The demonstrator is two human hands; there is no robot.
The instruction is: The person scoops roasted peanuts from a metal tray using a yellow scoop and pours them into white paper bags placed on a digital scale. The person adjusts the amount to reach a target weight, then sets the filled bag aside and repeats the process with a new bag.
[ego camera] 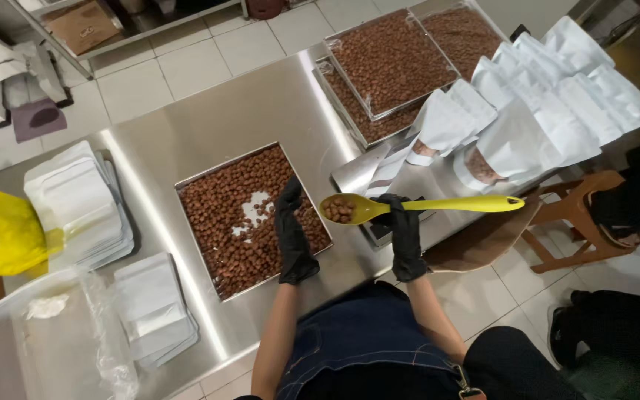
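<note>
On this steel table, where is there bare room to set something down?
Bare steel table runs wide between the near tray of nuts and the far stacked trays. A narrow strip lies between the near tray and the flat pouches. The right end is crowded with filled white bags.

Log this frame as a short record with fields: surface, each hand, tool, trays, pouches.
surface: steel table
left hand: black glove, resting on the near tray of brown nuts
right hand: black glove, gripping the yellow spoon
spoon load: a few brown nuts in the bowl, held level above the table
far trays: stacked, full of the same nuts
filled pouches: white, heaped at the right
empty pouches: flat stacks at the left
</note>
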